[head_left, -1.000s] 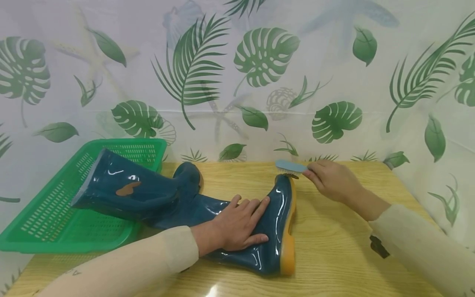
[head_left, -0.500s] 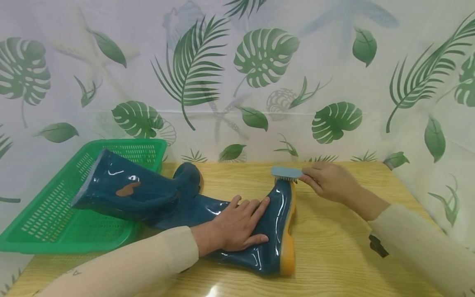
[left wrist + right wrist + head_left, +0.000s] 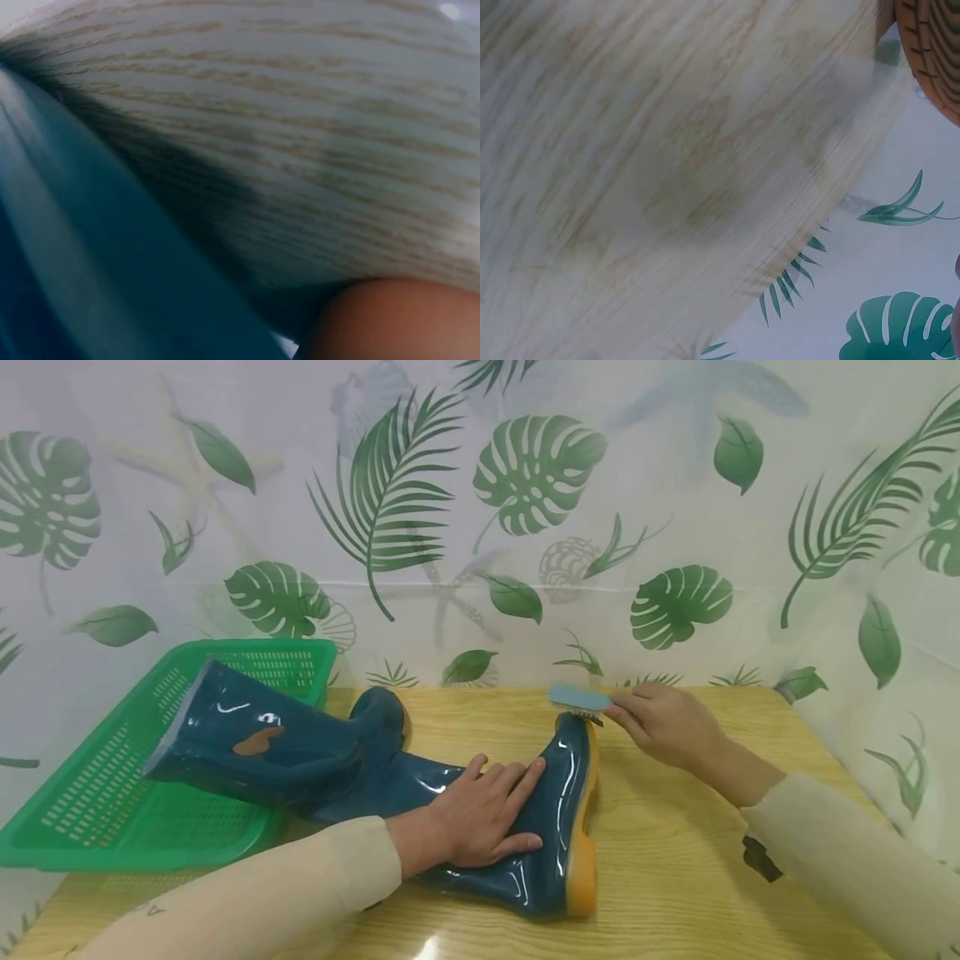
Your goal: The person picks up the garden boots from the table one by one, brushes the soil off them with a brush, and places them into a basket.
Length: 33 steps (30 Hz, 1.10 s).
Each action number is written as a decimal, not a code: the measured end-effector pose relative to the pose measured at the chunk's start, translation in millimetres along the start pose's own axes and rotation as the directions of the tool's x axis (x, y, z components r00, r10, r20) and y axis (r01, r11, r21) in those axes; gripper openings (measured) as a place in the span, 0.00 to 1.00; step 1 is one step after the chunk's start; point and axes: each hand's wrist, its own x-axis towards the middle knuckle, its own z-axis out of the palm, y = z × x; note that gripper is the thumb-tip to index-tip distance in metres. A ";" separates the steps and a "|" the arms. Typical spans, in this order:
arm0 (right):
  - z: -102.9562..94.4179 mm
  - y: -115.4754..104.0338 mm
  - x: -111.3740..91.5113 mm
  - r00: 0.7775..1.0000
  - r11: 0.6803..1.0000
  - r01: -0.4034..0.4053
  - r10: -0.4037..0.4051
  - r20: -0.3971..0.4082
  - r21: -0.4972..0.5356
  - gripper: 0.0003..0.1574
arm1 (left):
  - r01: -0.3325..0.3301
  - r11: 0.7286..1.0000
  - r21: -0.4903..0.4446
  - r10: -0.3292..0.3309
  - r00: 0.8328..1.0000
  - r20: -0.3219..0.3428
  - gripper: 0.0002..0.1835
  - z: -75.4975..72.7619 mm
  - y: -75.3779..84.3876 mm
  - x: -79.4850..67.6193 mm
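A glossy dark-blue rubber boot (image 3: 551, 835) with a yellow-orange sole lies on its side on the wooden table (image 3: 675, 877). Across its foot rests my left hand (image 3: 487, 818), fingers spread and nearly straight. My right hand (image 3: 671, 722) pinches the handle of a light-blue brush (image 3: 579, 697), bristles down against the boot's toe tip. A small brown smear shows under the bristles. Behind lies a second blue boot (image 3: 300, 735), its shaft marked by a brown patch (image 3: 258, 741). In the right wrist view, the ridged sole (image 3: 939, 52) appears at the top corner.
A green plastic basket (image 3: 150, 856) stands at the left, with the second boot's shaft lying over it. A leaf-printed white sheet (image 3: 450, 527) hangs right behind the table's back edge. A dark strap piece (image 3: 761, 858) hangs under the right sleeve.
The brush dipped lower over the toe at half a second ago and is raised slightly again now, tilted, a little further left than at first. My left hand and both boots have stayed put.
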 end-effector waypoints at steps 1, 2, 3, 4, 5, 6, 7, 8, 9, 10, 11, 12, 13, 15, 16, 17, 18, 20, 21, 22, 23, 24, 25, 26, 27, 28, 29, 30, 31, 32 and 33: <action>0.8 0.4 0.1 0.999 1.000 0.028 -0.028 -0.016 -0.005 0.36 | 0.000 1.000 0.002 0.000 1.000 0.000 0.48 -0.1 -0.1 -0.1; 1.4 0.9 0.3 0.998 0.999 0.051 -0.051 -0.025 -0.014 0.40 | 0.001 1.000 0.004 -0.001 1.000 0.001 0.47 -0.3 -0.2 -0.2; 1.7 1.3 0.7 0.997 0.998 0.064 -0.065 -0.028 -0.027 0.43 | 0.002 1.000 0.004 -0.002 1.000 0.002 0.47 -0.4 -0.2 -0.3; 2.0 1.9 1.0 0.997 0.997 0.070 -0.071 -0.025 -0.042 0.45 | 0.003 1.000 0.005 -0.003 1.000 0.003 0.47 -0.5 -0.3 -0.3; 2.1 2.6 1.0 0.998 0.997 0.060 -0.061 -0.020 -0.045 0.45 | 0.004 1.000 0.004 -0.004 1.000 0.005 0.47 -0.5 -0.4 -0.3; 1.7 2.9 1.0 0.999 0.998 0.041 -0.041 -0.010 -0.045 0.46 | 0.004 1.000 0.001 -0.004 1.000 0.007 0.47 -0.5 -0.4 -0.2; 1.1 3.0 1.1 1.000 0.999 0.021 -0.021 -0.004 -0.042 0.46 | 0.004 1.000 -0.003 -0.004 1.000 0.009 0.47 -0.4 -0.5 -0.2; 0.6 2.9 0.8 1.000 0.999 0.004 -0.004 -0.003 -0.041 0.47 | 0.004 1.000 -0.006 -0.004 1.000 0.012 0.47 -0.3 -0.4 -0.2; 0.1 2.5 0.6 1.000 0.999 -0.008 0.008 -0.006 -0.033 0.47 | 0.003 1.000 -0.009 -0.003 1.000 0.014 0.48 -0.2 -0.4 -0.1; -0.1 2.0 0.4 1.000 1.000 -0.007 0.006 -0.013 -0.028 0.47 | 0.003 1.000 -0.010 -0.003 1.000 0.015 0.48 -0.2 -0.4 -0.2; -0.1 1.5 0.3 1.000 1.000 0.006 -0.007 -0.024 -0.024 0.46 | 0.003 1.000 -0.012 -0.003 1.000 0.017 0.48 -0.3 -0.3 -0.3; 0.0 0.6 0.4 0.999 0.999 0.028 -0.029 -0.035 -0.029 0.46 | 0.003 1.000 -0.013 -0.003 1.000 0.017 0.48 -0.3 -0.2 -0.3; 0.4 0.0 0.4 0.997 0.998 0.053 -0.055 -0.049 -0.036 0.44 | 0.004 1.000 -0.011 -0.004 1.000 0.018 0.48 -0.6 -0.1 -0.4; 1.2 -0.7 0.7 0.995 0.995 0.085 -0.088 -0.056 -0.053 0.41 | 0.005 1.000 -0.006 -0.005 1.000 0.018 0.48 -1.2 0.1 -0.6; 1.4 -0.7 0.6 0.995 0.995 0.083 -0.086 -0.045 -0.059 0.37 | 0.005 1.000 -0.005 -0.005 1.000 0.017 0.48 -1.5 0.2 -0.7; 1.3 -0.6 0.3 0.997 0.996 0.066 -0.068 -0.027 -0.059 0.34 | 0.005 1.000 -0.004 -0.005 1.000 0.016 0.48 -1.7 0.4 -0.7; 0.5 -0.6 -0.3 0.999 0.998 0.035 -0.035 -0.002 -0.057 0.31 | 0.003 1.000 -0.004 -0.003 1.000 0.015 0.48 -1.7 0.5 -0.5; -0.8 -0.1 -1.6 0.999 0.998 -0.029 0.031 0.036 -0.048 0.26 | 0.000 1.000 -0.006 0.000 1.000 0.014 0.48 -1.8 0.8 -0.2; -1.4 0.0 -2.2 0.998 0.998 -0.051 0.053 0.043 -0.041 0.25 | -0.001 1.000 -0.006 0.001 1.000 0.012 0.48 -1.8 0.9 -0.1; -1.6 0.1 -2.6 0.997 0.998 -0.057 0.059 0.040 -0.034 0.26 | -0.002 1.000 -0.006 0.002 1.000 0.013 0.48 -1.7 1.0 0.0; -1.5 0.2 -2.8 0.999 0.999 -0.042 0.043 0.033 -0.032 0.29 | -0.002 1.000 -0.006 0.002 1.000 0.014 0.48 -1.6 1.0 0.1; -1.0 0.2 -2.9 1.000 0.999 -0.018 0.018 0.017 -0.031 0.32 | -0.001 1.000 -0.005 0.001 1.000 0.015 0.48 -1.7 1.0 0.1; 0.0 0.4 -2.7 1.000 0.999 0.015 -0.015 -0.002 -0.035 0.35 | 0.000 1.000 -0.005 0.000 1.000 0.016 0.48 -1.7 0.9 0.1; 1.2 0.4 -2.3 0.999 0.998 0.045 -0.045 -0.021 -0.041 0.38 | 0.002 1.000 -0.003 -0.002 1.000 0.016 0.48 -1.7 0.9 0.0; 1.9 0.4 -2.0 0.997 0.997 0.065 -0.067 -0.033 -0.049 0.41 | 0.004 1.000 -0.002 -0.004 1.000 0.017 0.48 -1.6 0.8 0.0; 2.7 0.5 -1.7 0.996 0.996 0.075 -0.077 -0.036 -0.057 0.43 | 0.005 1.000 -0.003 -0.005 1.000 0.017 0.48 -1.5 0.8 0.0; 3.0 0.5 -1.6 0.996 0.995 0.075 -0.077 -0.033 -0.061 0.44 | 0.004 1.000 -0.005 -0.004 1.000 0.016 0.48 -1.5 0.8 0.0; 3.0 0.5 -1.5 0.997 0.996 0.062 -0.064 -0.031 -0.058 0.43 | 0.004 1.000 -0.007 -0.004 1.000 0.015 0.48 -1.6 0.7 -0.1; 2.7 0.2 -0.9 0.998 0.997 0.049 -0.051 -0.025 -0.058 0.43 | 0.003 1.000 -0.009 -0.003 1.000 0.013 0.48 -1.7 0.5 -0.3; 2.4 0.1 -0.4 0.999 0.998 0.038 -0.039 -0.019 -0.052 0.43 | 0.003 1.000 -0.010 -0.003 1.000 0.012 0.48 -1.9 0.4 -0.7; 2.1 0.1 0.1 0.999 0.998 0.035 -0.035 -0.011 -0.045 0.43 | 0.003 1.000 -0.013 -0.003 1.000 0.013 0.48 -2.2 0.2 -1.0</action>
